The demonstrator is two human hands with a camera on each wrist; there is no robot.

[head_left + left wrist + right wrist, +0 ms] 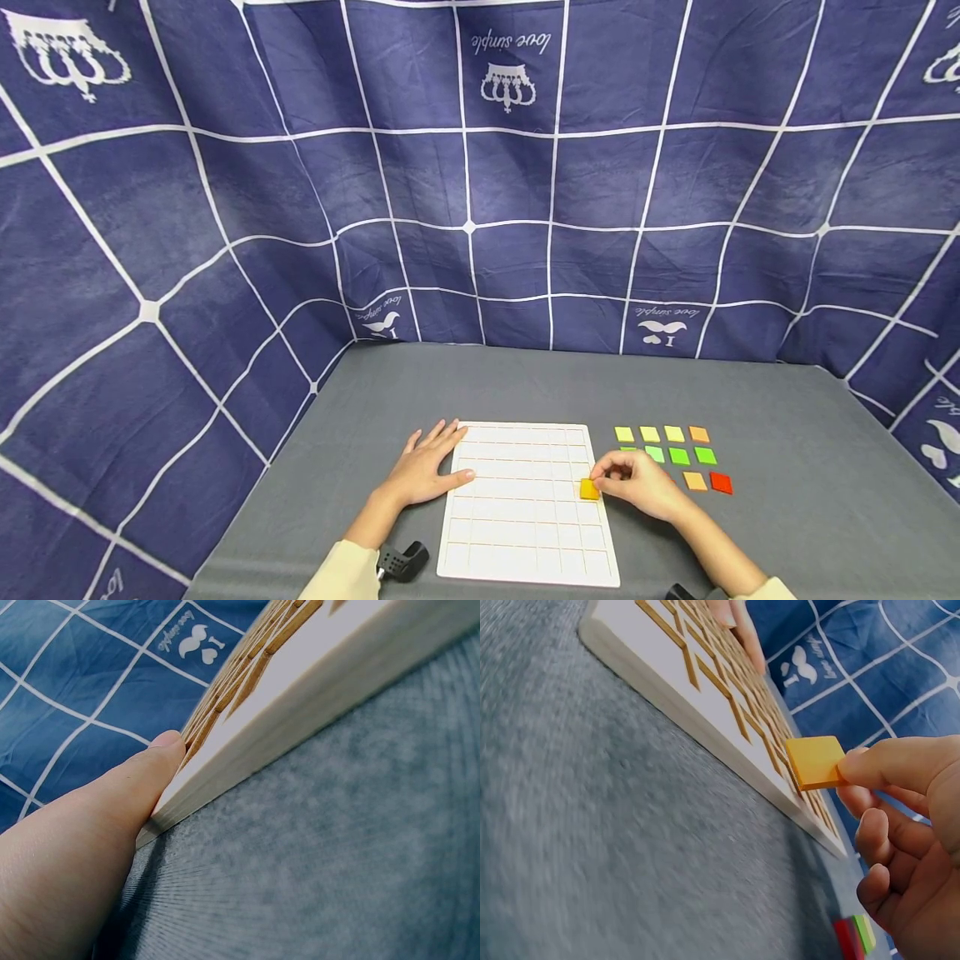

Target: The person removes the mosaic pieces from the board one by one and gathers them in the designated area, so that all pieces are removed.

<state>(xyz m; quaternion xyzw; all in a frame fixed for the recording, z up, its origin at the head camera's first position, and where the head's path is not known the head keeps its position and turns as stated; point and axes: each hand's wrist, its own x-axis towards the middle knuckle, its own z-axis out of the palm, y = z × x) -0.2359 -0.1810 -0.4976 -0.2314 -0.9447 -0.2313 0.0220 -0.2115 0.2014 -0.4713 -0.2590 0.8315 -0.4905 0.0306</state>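
Note:
A white board (502, 508) with a grid of engraved lines lies on the grey table. Between thumb and fingertips, my right hand (637, 483) pinches a yellow-orange square tile (589, 489) over the board's right edge. The right wrist view shows the same tile (815, 762) held by one side, with the other fingers curled below it. My left hand (427, 471) rests at the board's left edge with fingers spread. In the left wrist view, the thumb (154, 776) lies against the board's side (247, 750).
Right of the board lie rows of square tiles: yellow-green ones (649, 434), green ones (678, 456), orange ones (695, 481) and a red one (722, 483). My right hand partly covers the row ends. A blue curtain (510, 183) with white lines hangs behind the table.

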